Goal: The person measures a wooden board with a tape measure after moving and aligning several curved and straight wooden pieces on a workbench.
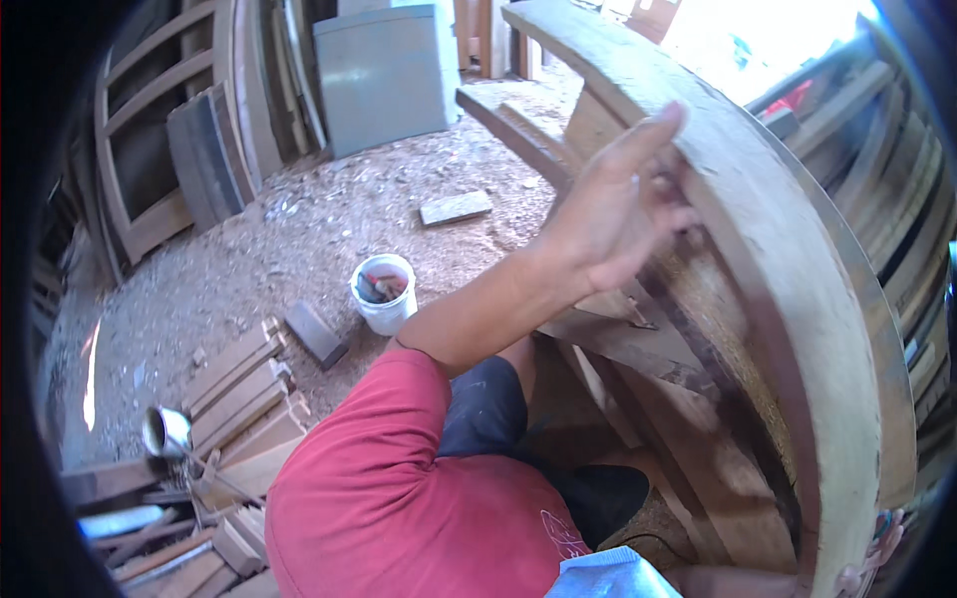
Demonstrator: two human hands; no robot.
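A large curved wooden board (788, 269), pale on its upper edge, arches down my right side as part of a wooden frame. My left hand (623, 214) reaches across to its inner edge. The thumb lies against the upper edge, while the fingers curl at the inner side, slightly blurred. Low at the right, my right hand (877, 553) is wrapped about the board's near end, partly hidden by it. A small dark-greenish thing shows by those fingers, too small to name. Wooden crosspieces (638, 344) join the board from below.
A white bucket (386, 309) with tools stands on the dusty, chip-strewn floor. Near it lie a wooden block (316, 334) and a flat piece (456, 207). Timber offcuts (234, 399) and a white cup (166, 432) are at left. A grey panel (387, 80) leans behind; stacked planks (897, 179) fill the right.
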